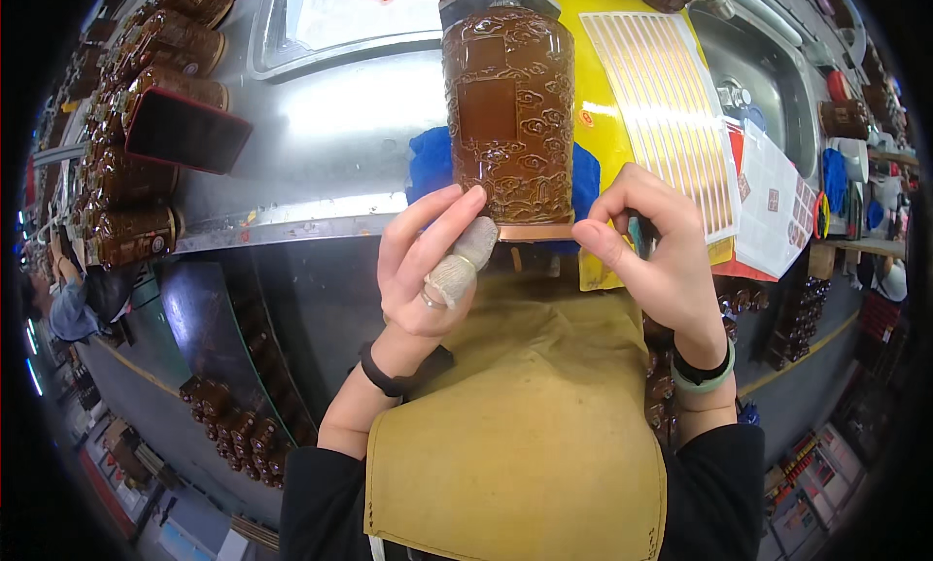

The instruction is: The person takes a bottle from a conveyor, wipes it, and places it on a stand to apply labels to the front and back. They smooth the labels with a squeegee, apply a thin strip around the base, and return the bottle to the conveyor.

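A brown glossy bottle [525,114] with raised scroll patterns lies in front of me, its base toward me and its neck pointing away. Along the base edge runs a thin copper-coloured strip [537,233]. My left hand [425,260] is at the bottle's lower left corner, fingertips against its side. A grey fabric cover [464,262] wraps one digit of that hand and presses by the strip's left end. My right hand [656,245] has thumb and index finger drawn together in a pinch at the strip's right end. Blue cloth [585,180] shows under the bottle.
On the right, a sheet of gold strips [666,114] lies on a yellow board [595,95], beside a white label sheet [777,197] and a sink [748,61]. Several brown bottles [136,233] and a dark phone-like slab [185,132] stand left. A metal tray [267,51] lies behind.
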A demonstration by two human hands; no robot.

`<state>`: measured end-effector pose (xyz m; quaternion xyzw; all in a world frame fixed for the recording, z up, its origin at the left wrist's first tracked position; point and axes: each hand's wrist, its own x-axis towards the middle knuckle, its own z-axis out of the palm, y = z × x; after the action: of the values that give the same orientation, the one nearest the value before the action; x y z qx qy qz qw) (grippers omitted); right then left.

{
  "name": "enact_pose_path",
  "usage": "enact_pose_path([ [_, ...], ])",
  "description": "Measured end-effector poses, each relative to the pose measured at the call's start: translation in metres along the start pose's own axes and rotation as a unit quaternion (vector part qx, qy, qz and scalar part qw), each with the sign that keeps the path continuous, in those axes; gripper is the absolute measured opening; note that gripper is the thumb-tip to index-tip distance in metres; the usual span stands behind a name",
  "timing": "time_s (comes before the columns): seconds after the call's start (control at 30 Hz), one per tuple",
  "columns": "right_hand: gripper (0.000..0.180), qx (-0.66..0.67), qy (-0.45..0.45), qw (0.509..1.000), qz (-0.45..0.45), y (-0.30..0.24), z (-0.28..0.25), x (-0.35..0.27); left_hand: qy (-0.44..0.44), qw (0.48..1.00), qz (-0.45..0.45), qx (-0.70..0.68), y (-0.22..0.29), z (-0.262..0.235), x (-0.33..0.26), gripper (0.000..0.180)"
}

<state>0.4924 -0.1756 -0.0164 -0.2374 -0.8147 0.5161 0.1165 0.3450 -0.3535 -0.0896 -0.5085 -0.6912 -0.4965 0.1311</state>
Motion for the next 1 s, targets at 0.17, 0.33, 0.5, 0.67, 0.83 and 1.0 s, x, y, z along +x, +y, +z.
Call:
enact_pose_path([
  [0.17,0.018,-0.01,0.0,1.0,-0.001,0.005,0.003,0.001,-0.007,1.0,0.02,0.009,0.0,0.002,0.001,0.028],
  [0.33,0.018,-0.006,0.001,1.0,0.001,0.005,0.004,0.003,-0.022,0.999,0.027,0.011,0.007,0.001,0.004,0.025],
  [0.5,0.018,-0.005,0.001,1.0,-0.009,0.012,0.004,0.001,-0.062,0.998,0.001,0.015,0.014,0.0,0.01,0.026],
  [0.67,0.017,0.014,0.021,0.999,0.032,0.021,0.004,0.0,-0.02,0.999,0.032,0.003,0.003,0.003,0.008,0.036],
  [0.83,0.02,0.125,0.054,0.98,0.142,0.007,0.013,-0.002,0.066,0.991,-0.088,-0.08,0.001,0.015,-0.005,0.043],
  [1.0,0.027,0.201,0.054,0.975,0.078,0.001,0.035,0.003,0.055,0.995,-0.069,-0.048,0.0,0.013,-0.009,0.04],
])
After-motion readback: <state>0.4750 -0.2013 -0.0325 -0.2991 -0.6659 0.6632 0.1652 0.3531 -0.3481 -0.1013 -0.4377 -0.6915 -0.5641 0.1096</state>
